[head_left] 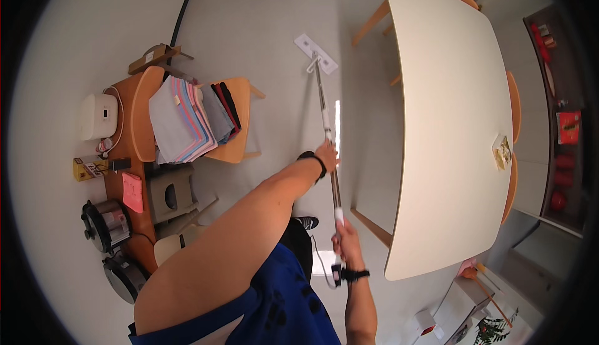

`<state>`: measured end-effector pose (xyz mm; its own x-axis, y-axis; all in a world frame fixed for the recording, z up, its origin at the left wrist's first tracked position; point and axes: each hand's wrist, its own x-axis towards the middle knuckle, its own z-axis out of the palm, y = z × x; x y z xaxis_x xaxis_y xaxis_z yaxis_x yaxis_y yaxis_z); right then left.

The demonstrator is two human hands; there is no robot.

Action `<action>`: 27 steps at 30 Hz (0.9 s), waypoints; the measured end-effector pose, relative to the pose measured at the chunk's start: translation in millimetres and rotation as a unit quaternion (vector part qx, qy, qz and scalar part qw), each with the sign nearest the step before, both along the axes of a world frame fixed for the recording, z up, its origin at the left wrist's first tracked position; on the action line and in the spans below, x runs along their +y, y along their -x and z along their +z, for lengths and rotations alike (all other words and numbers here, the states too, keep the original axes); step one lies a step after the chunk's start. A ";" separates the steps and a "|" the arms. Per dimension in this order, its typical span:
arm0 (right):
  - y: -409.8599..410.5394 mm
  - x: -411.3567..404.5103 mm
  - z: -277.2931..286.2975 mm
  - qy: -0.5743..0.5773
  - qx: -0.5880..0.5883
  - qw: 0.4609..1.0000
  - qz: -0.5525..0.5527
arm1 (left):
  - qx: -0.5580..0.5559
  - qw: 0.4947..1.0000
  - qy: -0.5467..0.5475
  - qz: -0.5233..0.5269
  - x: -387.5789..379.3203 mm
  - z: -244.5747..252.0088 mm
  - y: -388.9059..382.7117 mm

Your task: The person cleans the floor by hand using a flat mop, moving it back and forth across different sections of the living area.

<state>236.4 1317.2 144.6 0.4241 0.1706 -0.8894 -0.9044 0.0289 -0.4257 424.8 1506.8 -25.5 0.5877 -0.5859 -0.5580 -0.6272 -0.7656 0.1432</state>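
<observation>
Both my hands grip the pole of a flat mop (pixel 321 93). My left hand (pixel 328 156) closes around the middle of the metal pole, with a black band on that wrist. Nearer my body, my right hand (pixel 347 242) holds the white grip at the pole's end; a black strap with a small device and a cable is on that wrist. The white rectangular mop head (pixel 316 54) lies on the grey floor ahead, between a wooden chair and the long table. Its underside is hidden.
A long white table (pixel 444 125) stands at right. On the left, a wooden chair (pixel 243 120) bears a stack of folded cloths (pixel 182 115), beside a brown sideboard (pixel 126 134) with a white appliance (pixel 99 117) and an electric cooker (pixel 106 225). My shoe (pixel 307 223) shows below.
</observation>
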 end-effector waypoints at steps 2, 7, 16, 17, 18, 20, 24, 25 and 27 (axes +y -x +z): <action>51.2 -17.1 19.3 0.049 0.035 0.998 0.009 | 0.027 0.995 0.050 -0.078 -18.9 -2.9 46.1; 198.5 -73.2 122.9 0.085 0.110 0.990 0.022 | 0.284 0.910 0.228 -0.201 -78.7 36.0 180.9; 114.2 -34.5 114.0 0.091 0.056 0.994 -0.022 | 0.182 0.934 0.290 -0.100 -32.7 45.7 120.8; 79.5 -23.5 99.0 0.106 0.035 0.993 0.029 | 0.145 0.947 0.277 -0.076 -16.0 33.9 89.7; 39.2 -12.8 81.6 0.142 0.034 0.986 0.081 | 0.088 0.953 0.288 -0.040 2.3 21.5 57.0; -45.5 17.6 47.5 0.139 0.002 0.984 0.115 | -0.029 0.981 0.190 0.003 35.8 -0.4 -13.7; -180.4 77.9 20.6 0.060 -0.020 0.992 0.105 | -0.223 0.952 0.102 0.185 99.4 -17.2 -120.3; -194.6 85.6 22.3 0.062 -0.017 0.993 0.101 | -0.209 0.957 0.093 0.178 109.8 -18.1 -137.1; -214.9 90.9 23.2 0.026 -0.081 0.989 0.120 | -0.241 0.951 0.075 0.177 117.8 -16.3 -157.0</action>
<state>451.3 1408.1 167.8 0.5151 0.2396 -0.8230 -0.8021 -0.2038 -0.5614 581.8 1624.6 -41.8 0.9296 -0.3551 -0.0991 -0.3541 -0.9348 0.0282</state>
